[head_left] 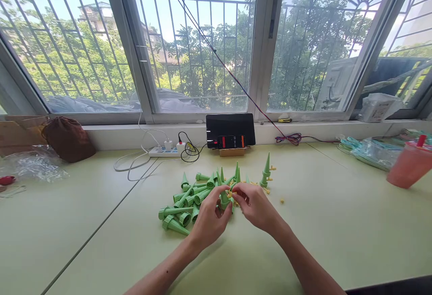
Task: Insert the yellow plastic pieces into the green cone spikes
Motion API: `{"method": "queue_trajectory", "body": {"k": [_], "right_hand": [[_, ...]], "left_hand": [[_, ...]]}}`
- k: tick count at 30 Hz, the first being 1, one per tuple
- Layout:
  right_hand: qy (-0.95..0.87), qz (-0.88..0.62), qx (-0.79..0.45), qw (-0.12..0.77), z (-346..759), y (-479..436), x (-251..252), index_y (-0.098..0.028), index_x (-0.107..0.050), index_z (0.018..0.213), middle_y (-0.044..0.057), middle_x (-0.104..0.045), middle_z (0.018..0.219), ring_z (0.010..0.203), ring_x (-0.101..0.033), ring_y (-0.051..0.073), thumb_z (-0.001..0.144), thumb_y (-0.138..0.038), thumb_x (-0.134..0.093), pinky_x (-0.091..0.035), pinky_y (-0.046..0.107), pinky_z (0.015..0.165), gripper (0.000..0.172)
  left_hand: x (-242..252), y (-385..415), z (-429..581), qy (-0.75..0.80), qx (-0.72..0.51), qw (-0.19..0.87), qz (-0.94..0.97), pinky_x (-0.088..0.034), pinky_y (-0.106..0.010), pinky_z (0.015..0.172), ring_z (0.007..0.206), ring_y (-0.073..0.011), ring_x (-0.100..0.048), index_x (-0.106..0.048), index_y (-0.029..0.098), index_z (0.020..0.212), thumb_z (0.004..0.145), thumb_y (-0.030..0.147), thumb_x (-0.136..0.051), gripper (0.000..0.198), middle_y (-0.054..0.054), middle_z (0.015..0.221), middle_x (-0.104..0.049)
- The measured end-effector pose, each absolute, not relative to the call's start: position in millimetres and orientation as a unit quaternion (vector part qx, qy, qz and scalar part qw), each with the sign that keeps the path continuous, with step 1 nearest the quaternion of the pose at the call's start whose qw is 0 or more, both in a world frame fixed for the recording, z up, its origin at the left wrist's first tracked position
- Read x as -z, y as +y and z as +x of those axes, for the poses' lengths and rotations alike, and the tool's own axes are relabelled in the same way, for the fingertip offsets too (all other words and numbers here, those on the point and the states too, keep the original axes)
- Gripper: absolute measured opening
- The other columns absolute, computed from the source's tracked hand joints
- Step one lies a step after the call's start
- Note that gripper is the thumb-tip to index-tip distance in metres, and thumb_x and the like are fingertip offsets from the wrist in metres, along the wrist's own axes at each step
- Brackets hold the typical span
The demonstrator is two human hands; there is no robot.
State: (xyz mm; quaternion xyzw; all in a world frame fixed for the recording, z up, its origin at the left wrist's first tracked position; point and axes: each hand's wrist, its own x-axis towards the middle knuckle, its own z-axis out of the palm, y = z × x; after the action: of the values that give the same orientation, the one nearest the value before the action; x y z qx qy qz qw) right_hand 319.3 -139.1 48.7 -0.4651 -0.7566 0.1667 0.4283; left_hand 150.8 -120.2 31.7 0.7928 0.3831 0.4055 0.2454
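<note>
Near the middle of the table, my left hand [212, 212] is closed around a green cone [224, 199], which stands point up between thumb and fingers. My right hand [254, 203] pinches a small yellow piece [230, 193] against the side of that cone. A pile of green cones [184, 200] with ribbed collars lies to the left of and behind my left hand. Behind my right hand stand stacked green cones [265, 172] with yellow pieces sticking out to the right. One loose yellow piece [282, 201] lies right of my right hand.
At the back are a black tablet [230, 128] with a phone [231, 142] before it, a power strip [158, 152] and cables. A brown bag [68, 139] stands back left. A red cup [410, 163] and plastic bags [378, 152] are at the right.
</note>
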Motion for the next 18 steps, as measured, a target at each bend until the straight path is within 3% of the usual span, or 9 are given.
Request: {"method": "queue_trajectory", "body": {"k": [18], "right_hand": [[-0.751,-0.457,-0.194,0.435,319.6,-139.1,-48.8,-0.019,-0.057,0.084,-0.001,-0.055,0.070,0.062,-0.046,0.012,0.096,-0.021,-0.044,-0.034,0.023,0.057,0.017]], "left_hand": [[-30.5,-118.6,149.5,0.380,-0.404,0.253,0.793,-0.041,-0.019,0.049,0.055,-0.0086,-0.043,-0.052,0.021,0.116,0.086,0.024,-0.053,0.030,0.001,0.082,-0.057]]}}
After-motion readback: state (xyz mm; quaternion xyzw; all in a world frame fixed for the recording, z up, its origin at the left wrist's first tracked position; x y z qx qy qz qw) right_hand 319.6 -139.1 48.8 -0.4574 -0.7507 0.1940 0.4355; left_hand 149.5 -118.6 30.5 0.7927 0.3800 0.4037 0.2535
